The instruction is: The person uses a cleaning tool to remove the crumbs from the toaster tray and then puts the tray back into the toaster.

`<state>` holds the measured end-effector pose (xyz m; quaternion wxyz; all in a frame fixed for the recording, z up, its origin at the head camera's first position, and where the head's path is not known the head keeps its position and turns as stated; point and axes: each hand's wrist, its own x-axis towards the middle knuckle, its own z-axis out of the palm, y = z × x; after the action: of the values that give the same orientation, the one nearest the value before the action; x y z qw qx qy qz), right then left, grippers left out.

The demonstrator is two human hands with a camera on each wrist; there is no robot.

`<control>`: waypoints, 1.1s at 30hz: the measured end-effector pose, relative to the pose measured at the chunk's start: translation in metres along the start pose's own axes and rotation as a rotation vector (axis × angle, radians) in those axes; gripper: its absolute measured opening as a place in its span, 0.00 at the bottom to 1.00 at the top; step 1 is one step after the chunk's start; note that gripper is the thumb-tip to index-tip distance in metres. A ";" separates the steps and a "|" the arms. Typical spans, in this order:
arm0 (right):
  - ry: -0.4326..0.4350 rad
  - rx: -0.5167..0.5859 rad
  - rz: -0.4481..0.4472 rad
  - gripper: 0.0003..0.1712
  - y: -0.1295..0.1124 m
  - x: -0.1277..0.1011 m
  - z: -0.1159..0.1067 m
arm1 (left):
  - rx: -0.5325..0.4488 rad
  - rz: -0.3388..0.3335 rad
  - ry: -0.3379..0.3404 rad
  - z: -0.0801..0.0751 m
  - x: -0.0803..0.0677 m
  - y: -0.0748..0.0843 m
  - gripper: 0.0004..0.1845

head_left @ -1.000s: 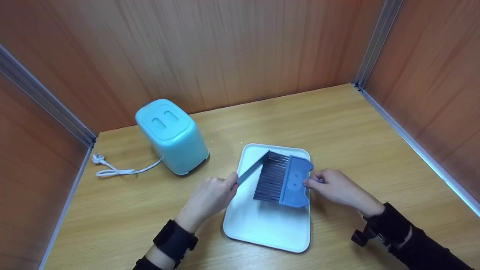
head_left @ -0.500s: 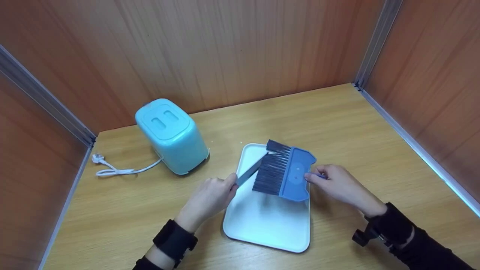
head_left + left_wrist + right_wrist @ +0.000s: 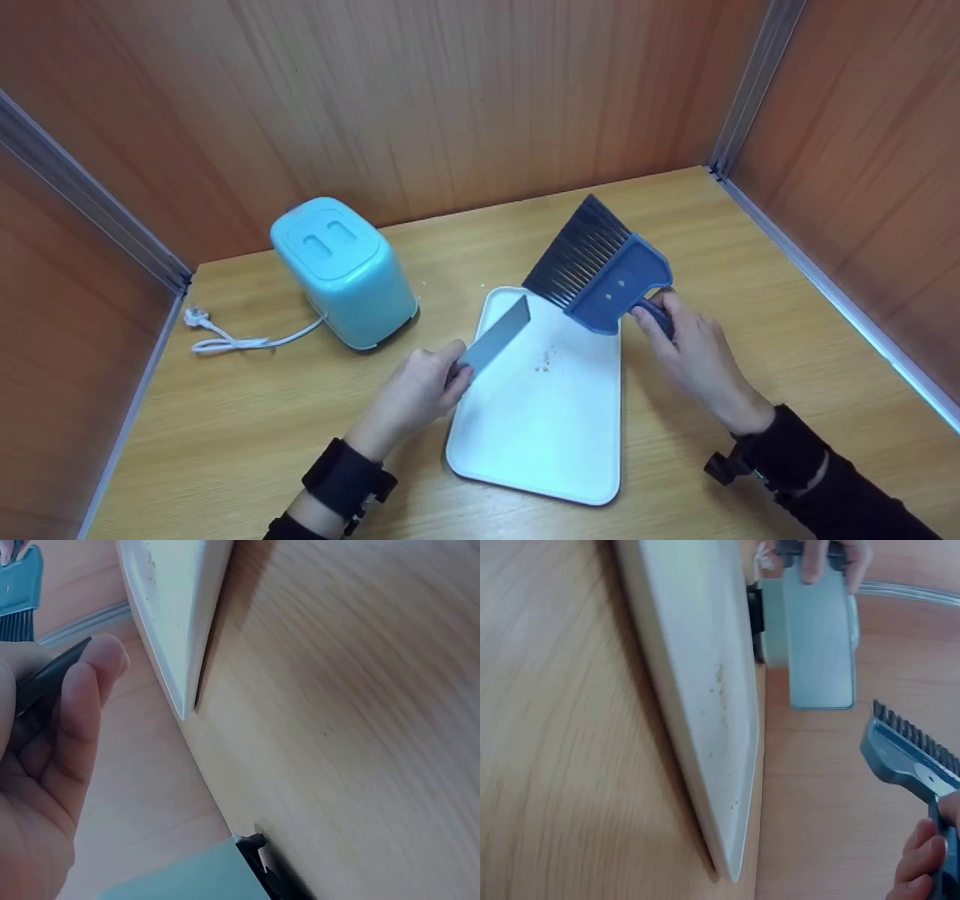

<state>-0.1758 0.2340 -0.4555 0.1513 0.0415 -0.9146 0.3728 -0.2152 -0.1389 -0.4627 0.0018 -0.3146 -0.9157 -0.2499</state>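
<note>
My left hand (image 3: pixel 420 382) grips the handle end of a flat grey rectangular scraper (image 3: pixel 499 334), whose blade slants over the left side of a white tray (image 3: pixel 536 442). In my right hand (image 3: pixel 697 352) is the handle of a wide blue brush (image 3: pixel 619 281) with long dark bristles. The brush is above the tray's far right corner, bristles pointing away and to the left. Small brown crumbs (image 3: pixel 544 366) lie on the tray, and the right wrist view shows more crumbs (image 3: pixel 721 690) scattered along it. That view also shows the scraper (image 3: pixel 821 652) face on.
A light-blue toaster (image 3: pixel 360 285) with a lid stands to the left behind the tray. Its white cord (image 3: pixel 285 341) and plug (image 3: pixel 196 318) lie on the wooden table (image 3: pixel 720 262). Wood panels (image 3: pixel 480 97) enclose the back and both sides.
The brush has moved up and to the right, away from the scraper, and turned so its bristles point up-left. Crumbs on the tray are uncovered. The scraper's blade has tilted to show its face.
</note>
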 end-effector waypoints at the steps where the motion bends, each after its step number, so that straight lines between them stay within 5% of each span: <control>1: 0.024 -0.030 -0.031 0.14 0.001 0.000 0.002 | -0.020 -0.004 0.003 0.000 0.000 0.000 0.06; 12: 0.094 -0.165 -0.238 0.16 0.005 -0.005 0.016 | -0.201 -0.129 -0.086 -0.003 0.002 0.003 0.05; 17: 0.082 -0.149 -0.228 0.16 0.004 -0.007 0.017 | -0.185 -0.141 -0.060 -0.002 0.003 0.003 0.04; 26: 0.060 -0.136 -0.181 0.17 0.001 -0.009 0.017 | -0.270 -0.294 -0.106 -0.006 0.005 0.004 0.05; 33: 0.102 -0.169 -0.246 0.14 0.003 -0.007 0.024 | -0.344 -0.256 -0.105 -0.005 0.005 0.005 0.03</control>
<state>-0.1758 0.2194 -0.4756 0.2450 0.1215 -0.9218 0.2749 -0.2171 -0.1354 -0.4552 -0.1313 -0.2040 -0.8909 -0.3839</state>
